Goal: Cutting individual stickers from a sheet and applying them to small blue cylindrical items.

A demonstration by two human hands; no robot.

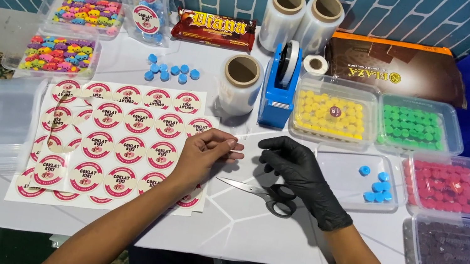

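Both forearms reach in from the bottom edge and meet near the middle of the white tabletop (244, 229). The bare left hand (206, 152) hovers over the right edge of a sheet of round stickers (118, 144), its fingers (231, 146) pinched together on what looks like a thin clear strip of tape (248, 142); the strip is too faint to make out fully. The right hand (298, 171), in a black glove, lies palm down just to the right, its fingers (273, 148) curled loosely toward the left hand's fingertips, close to the strip; whether they touch it cannot be told. A pair of black-handled scissors (266, 193) lies on the tabletop directly under the gloved hand, blades pointing left. A blue tape dispenser (279, 85) stands just behind the hands, with a roll of clear film (239, 84) beside it. To the right, clear plastic boxes hold round candies: a yellow box (330, 113), a green box (414, 125), a red box (448, 185), a dark purple box (453, 254), and a nearly empty tray (343, 172) with a few blue pieces (377, 184). At far left, two tubs of multicoloured candies (63, 55) sit behind a stack of clear bags (4, 125)
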